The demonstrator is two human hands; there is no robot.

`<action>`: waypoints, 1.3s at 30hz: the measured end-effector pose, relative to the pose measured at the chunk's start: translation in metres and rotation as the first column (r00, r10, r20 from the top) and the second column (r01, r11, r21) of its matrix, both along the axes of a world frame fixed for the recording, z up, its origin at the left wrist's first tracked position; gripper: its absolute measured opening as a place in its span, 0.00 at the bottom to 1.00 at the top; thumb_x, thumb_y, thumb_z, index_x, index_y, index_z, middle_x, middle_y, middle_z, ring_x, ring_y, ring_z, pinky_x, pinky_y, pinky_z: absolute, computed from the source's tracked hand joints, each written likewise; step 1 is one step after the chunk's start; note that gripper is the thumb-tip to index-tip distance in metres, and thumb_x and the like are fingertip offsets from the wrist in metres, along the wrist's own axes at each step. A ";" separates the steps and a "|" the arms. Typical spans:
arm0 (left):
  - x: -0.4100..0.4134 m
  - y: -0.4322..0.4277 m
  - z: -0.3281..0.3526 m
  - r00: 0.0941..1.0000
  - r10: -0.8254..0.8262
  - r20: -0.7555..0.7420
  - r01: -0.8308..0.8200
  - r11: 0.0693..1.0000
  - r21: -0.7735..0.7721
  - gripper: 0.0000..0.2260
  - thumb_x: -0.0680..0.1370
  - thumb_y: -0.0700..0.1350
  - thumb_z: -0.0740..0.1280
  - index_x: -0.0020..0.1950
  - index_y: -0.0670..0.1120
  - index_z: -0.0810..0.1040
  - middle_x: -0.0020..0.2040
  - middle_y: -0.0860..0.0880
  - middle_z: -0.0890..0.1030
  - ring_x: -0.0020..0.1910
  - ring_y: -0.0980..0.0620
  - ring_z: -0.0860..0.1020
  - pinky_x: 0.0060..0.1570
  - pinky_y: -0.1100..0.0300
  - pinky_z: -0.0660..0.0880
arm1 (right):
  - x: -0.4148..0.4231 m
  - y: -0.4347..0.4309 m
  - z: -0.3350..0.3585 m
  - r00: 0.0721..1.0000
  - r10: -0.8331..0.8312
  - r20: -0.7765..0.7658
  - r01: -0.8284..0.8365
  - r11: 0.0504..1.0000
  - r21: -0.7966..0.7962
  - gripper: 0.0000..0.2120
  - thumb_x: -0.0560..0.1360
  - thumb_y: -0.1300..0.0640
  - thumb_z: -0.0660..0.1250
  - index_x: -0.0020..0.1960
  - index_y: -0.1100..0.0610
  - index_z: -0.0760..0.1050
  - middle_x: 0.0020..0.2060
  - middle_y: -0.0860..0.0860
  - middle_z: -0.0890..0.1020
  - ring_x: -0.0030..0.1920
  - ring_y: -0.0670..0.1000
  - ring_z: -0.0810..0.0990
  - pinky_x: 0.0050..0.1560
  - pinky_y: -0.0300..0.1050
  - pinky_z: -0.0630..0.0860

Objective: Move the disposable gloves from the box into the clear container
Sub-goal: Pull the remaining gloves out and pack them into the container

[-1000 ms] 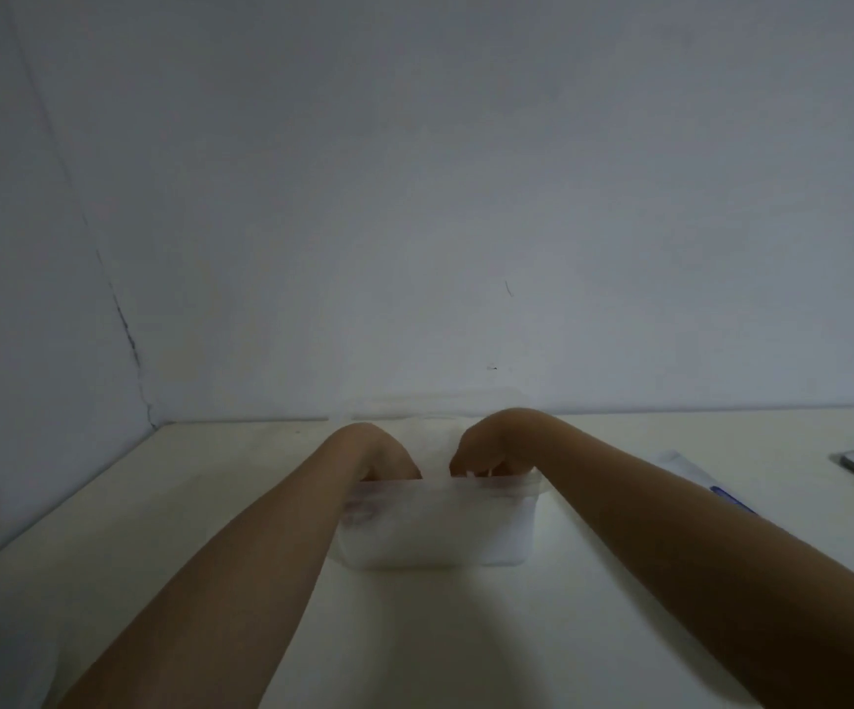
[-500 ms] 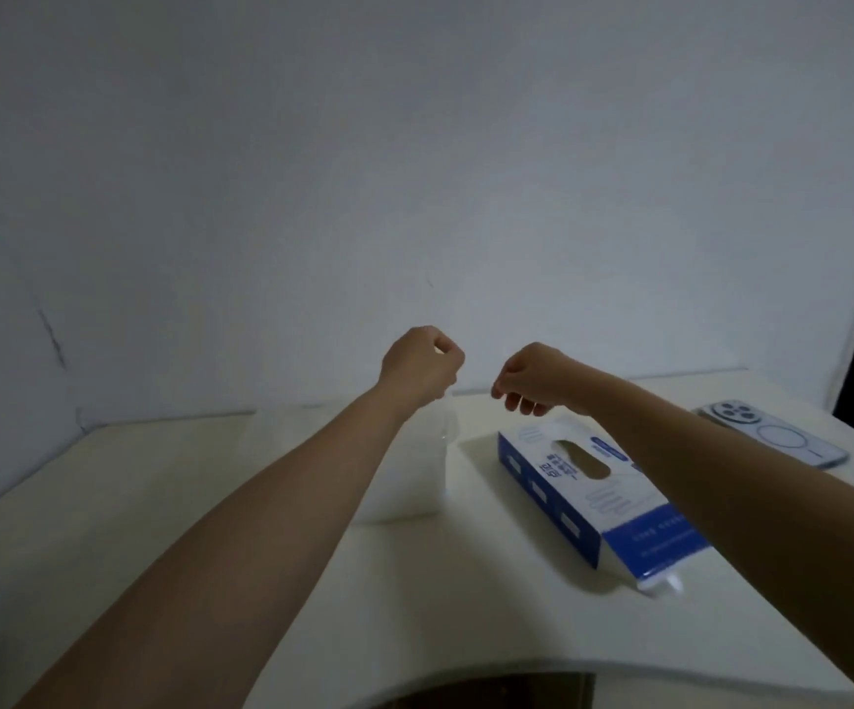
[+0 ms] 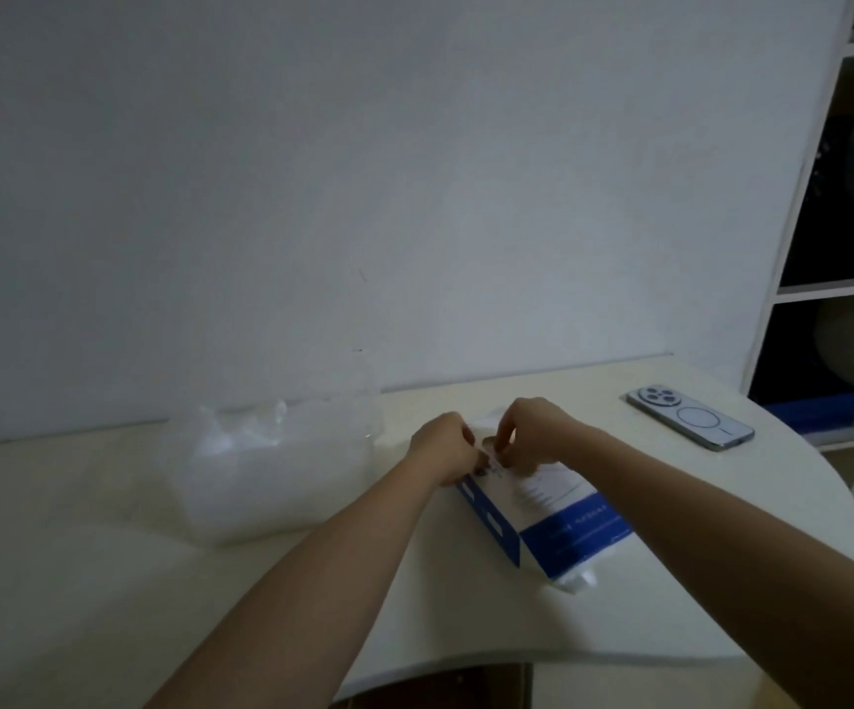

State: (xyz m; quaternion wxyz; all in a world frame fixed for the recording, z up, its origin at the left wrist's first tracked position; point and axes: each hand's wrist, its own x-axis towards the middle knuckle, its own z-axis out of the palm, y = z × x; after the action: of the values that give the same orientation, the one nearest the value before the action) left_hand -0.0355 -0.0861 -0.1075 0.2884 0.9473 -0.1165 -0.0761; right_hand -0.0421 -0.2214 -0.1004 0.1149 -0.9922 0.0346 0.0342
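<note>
Head view: left hand [image 3: 445, 447] and right hand [image 3: 529, 434] meet over the box [image 3: 557, 524] top slot, fingers curled down at the opening. Can't tell if either pinches anything. Box lies flat on the table [image 3: 107, 606], long axis 5-to-11 o'clock. Clear container [image 3: 271, 478] sits at 9 o'clock from the hands, left hand nearer, crumpled gloves [image 3: 240, 427] apparently inside. Nothing between. Phone [image 3: 690, 424] at 2 o'clock, off the path.

The blue-and-white glove box [image 3: 542, 509] lies flat beneath my left hand [image 3: 445, 452] and right hand [image 3: 527, 434], its top opening at my fingertips [image 3: 505, 460]; clear film pokes from its near end. The clear container [image 3: 271, 483] stands just left of my grip, holding crumpled transparent gloves [image 3: 240, 432].
</note>
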 end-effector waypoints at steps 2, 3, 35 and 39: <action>0.005 0.001 -0.004 0.998 -0.008 -0.061 0.005 0.999 -0.039 0.06 0.74 0.45 0.71 0.45 0.47 0.74 0.38 0.46 0.78 0.33 0.48 0.74 0.29 0.62 0.70 | 0.000 0.005 -0.004 0.998 0.006 -0.056 -0.012 0.992 -0.122 0.06 0.73 0.56 0.67 0.44 0.59 0.78 0.37 0.52 0.78 0.36 0.50 0.75 0.43 0.43 0.77; 0.008 0.001 -0.005 0.996 -0.013 -0.088 0.008 0.999 -0.051 0.06 0.74 0.44 0.71 0.45 0.46 0.75 0.39 0.45 0.78 0.31 0.48 0.73 0.27 0.63 0.69 | 0.002 0.007 -0.006 0.997 0.000 -0.081 -0.013 0.986 -0.164 0.05 0.72 0.59 0.66 0.39 0.59 0.75 0.35 0.52 0.75 0.35 0.51 0.73 0.42 0.42 0.76; 0.008 0.015 0.036 0.973 0.034 -0.227 -0.138 0.876 -0.462 0.14 0.82 0.44 0.54 0.57 0.37 0.74 0.42 0.42 0.77 0.30 0.48 0.75 0.28 0.60 0.75 | -0.001 -0.008 0.035 0.944 -0.230 0.235 -0.139 0.367 0.920 0.09 0.82 0.60 0.53 0.51 0.63 0.69 0.38 0.57 0.76 0.26 0.48 0.77 0.29 0.43 0.70; 0.005 0.017 0.048 0.960 0.012 -0.279 -0.207 0.699 -0.684 0.15 0.80 0.49 0.59 0.56 0.39 0.77 0.48 0.40 0.80 0.40 0.45 0.79 0.44 0.52 0.82 | -0.002 0.005 0.029 0.965 -0.131 0.228 -0.141 0.472 0.870 0.11 0.82 0.59 0.54 0.51 0.65 0.72 0.39 0.57 0.74 0.33 0.50 0.74 0.30 0.40 0.72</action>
State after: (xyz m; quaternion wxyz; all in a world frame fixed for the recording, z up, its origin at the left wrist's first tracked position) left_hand -0.0302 -0.0686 -0.0597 0.6456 0.7517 -0.0418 -0.1281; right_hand -0.0443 -0.2166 -0.0710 0.6118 -0.7865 -0.0066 -0.0842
